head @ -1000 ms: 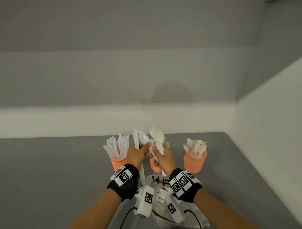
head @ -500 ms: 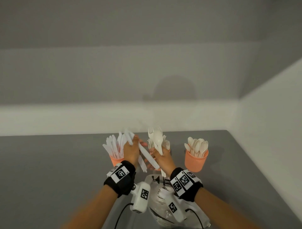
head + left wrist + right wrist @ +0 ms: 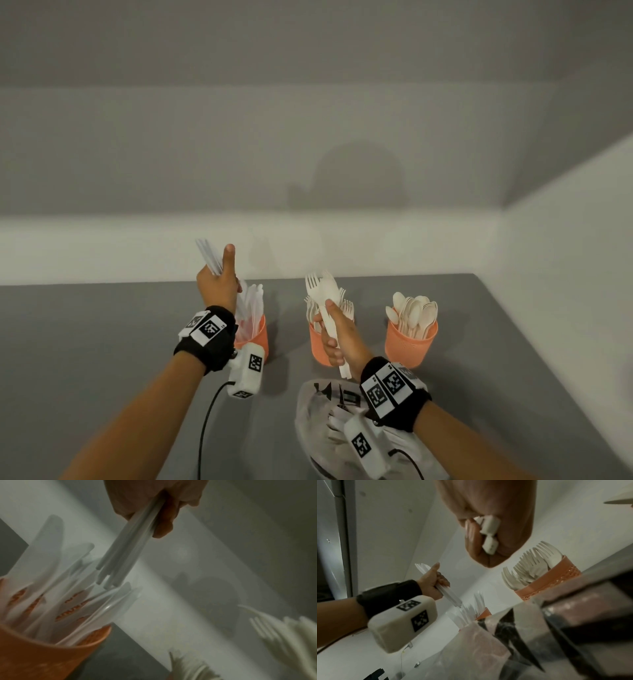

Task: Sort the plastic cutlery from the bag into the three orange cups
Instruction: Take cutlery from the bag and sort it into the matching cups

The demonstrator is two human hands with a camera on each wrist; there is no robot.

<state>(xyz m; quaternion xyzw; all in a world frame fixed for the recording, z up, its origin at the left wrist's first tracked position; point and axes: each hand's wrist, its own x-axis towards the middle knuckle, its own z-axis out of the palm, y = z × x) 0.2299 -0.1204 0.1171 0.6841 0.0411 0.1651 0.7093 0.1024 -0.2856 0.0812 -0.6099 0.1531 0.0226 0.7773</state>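
Left hand [image 3: 218,285] grips knife bundle [image 3: 125,550] above left cup [image 3: 252,337], long axis tilted, handle ends down. Right hand [image 3: 337,334] clamps fork and spoon [image 3: 325,294], heads up, before middle cup [image 3: 318,346]. Three orange cups; bag [image 3: 325,418] near.

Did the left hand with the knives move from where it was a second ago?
Yes. The left hand went left and up, from the middle cup to above the knife cup, gripping the knives.
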